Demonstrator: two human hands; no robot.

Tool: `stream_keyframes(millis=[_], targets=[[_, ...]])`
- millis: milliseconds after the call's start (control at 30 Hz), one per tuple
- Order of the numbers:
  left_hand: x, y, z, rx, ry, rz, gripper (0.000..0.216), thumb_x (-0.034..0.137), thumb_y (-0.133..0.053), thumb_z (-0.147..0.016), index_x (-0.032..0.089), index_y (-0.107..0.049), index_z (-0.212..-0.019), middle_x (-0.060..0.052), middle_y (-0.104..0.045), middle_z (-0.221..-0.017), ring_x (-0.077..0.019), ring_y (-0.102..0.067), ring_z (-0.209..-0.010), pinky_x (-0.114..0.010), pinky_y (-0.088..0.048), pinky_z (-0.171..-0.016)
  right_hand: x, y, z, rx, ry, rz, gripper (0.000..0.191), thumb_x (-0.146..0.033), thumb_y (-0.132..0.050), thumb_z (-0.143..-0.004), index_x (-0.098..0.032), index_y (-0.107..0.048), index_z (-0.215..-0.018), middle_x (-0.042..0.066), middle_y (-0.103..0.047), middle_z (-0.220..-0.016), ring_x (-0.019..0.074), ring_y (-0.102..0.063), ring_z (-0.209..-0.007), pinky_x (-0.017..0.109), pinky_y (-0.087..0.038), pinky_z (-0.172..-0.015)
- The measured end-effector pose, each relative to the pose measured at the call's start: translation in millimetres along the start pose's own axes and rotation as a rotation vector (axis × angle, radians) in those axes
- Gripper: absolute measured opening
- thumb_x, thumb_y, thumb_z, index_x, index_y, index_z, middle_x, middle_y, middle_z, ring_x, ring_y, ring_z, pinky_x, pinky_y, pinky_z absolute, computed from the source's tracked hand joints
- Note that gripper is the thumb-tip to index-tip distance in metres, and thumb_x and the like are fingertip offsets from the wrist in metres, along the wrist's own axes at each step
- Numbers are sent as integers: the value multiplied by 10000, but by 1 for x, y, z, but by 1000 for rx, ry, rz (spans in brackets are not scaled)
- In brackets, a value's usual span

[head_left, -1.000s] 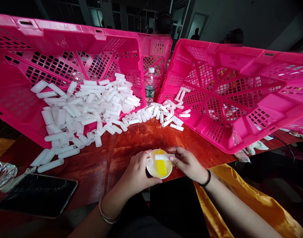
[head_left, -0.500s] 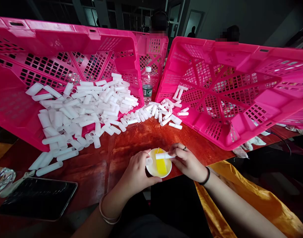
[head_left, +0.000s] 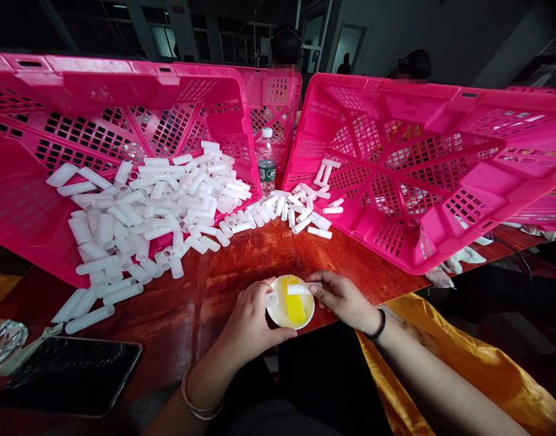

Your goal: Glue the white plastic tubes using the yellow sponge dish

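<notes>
Near the table's front edge is a small white bowl (head_left: 280,316) with a yellow sponge-like block (head_left: 296,310) in it. My left hand (head_left: 249,315) is at the bowl's left side, its fingers curled round a short white plastic tube (head_left: 272,300). The left thumb lies along the bowl's near rim. My right hand (head_left: 344,301) pinches another white tube (head_left: 298,289), held nearly level above the yellow block. Whether that tube touches the block I cannot tell. The far end of the right tube is hidden by my fingers.
A pink crate (head_left: 146,75) on its side spills many white tubes (head_left: 137,206) onto the table (head_left: 223,266). Another pink crate (head_left: 423,100) stands right, with shorter tubes (head_left: 305,209) at its edge. A water bottle (head_left: 266,163) stands between them; a phone (head_left: 69,375) lies front left.
My right fingers have shifted their grip slightly, and the right tube has moved a little over the yellow block. My left hand stays almost still. The whole view has tilted slightly.
</notes>
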State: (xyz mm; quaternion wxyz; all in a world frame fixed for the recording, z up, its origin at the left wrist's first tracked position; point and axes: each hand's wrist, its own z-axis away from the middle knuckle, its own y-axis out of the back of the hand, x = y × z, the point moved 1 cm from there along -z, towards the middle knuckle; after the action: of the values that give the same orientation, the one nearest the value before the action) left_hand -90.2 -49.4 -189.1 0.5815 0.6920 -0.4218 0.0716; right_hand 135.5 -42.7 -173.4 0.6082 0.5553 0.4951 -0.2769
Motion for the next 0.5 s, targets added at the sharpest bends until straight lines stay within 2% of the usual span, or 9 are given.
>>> stream_keyframes(millis=[67, 133, 233, 300, 367, 433, 500], targets=[[1, 1, -1, 6, 7, 7, 839, 388, -882, -491, 211, -426, -1173, -158, -581, -1265, -352, -566, -1142, -511, -473, -931, 0, 2, 1, 45, 78, 115, 158, -328, -519, -927, -183, -577, -949, 58, -609, -844, 166, -608, -764, 314, -532, -706], [1, 1, -1, 15, 9, 13, 831, 390, -880, -490, 213, -438, -1171, -151, -590, -1254, -349, -572, -1133, -508, -477, -928, -2, 4, 3, 97, 272, 272, 85, -236, -529, -912, -189, -599, -921, 88, -592, -943, 191, -602, -876, 342, -528, -770], [3, 2, -2, 22, 5, 16, 840, 395, -883, -481, 215, -445, -1176, -144, -600, -1241, -347, -579, -1120, -507, -478, -929, -4, 5, 6, 92, 463, 388, 154, -155, -476, -915, -209, -605, -978, 103, -574, -1040, 201, -596, -943, 347, -537, -781], [3, 2, -2, 22, 7, 16, 848, 399, -885, -481, 210, -443, -1180, -150, -601, -1235, -348, -579, -1118, -507, -480, -926, -3, 5, 8, 74, 443, 357, 196, -166, -509, -907, -214, -566, -1088, 110, -585, -1087, 212, -601, -997, 365, -536, -830], [2, 2, -1, 13, 17, 15, 840, 398, -883, -490, 211, -440, -1180, -153, -597, -1237, -348, -576, -1122, -505, -481, -925, 1, 5, 9, 73, 343, 281, 271, -199, -547, -906, -214, -516, -1174, 103, -618, -1068, 204, -627, -971, 359, -542, -833], [1, 2, -2, -6, 25, 17, 834, 394, -880, -498, 215, -433, -1179, -151, -592, -1236, -343, -573, -1124, -506, -479, -929, 3, 6, 9, 95, 287, 237, 237, -222, -555, -912, -216, -534, -1148, 89, -649, -1012, 194, -649, -912, 341, -551, -798], [0, 4, -2, -10, 6, 5, 830, 425, -875, -493, 205, -437, -1162, -167, -568, -1253, -363, -538, -1169, -528, -458, -954, 3, 9, 10, 104, 333, 244, 136, -215, -538, -922, -215, -588, -1047, 89, -649, -993, 195, -649, -912, 338, -547, -791]])
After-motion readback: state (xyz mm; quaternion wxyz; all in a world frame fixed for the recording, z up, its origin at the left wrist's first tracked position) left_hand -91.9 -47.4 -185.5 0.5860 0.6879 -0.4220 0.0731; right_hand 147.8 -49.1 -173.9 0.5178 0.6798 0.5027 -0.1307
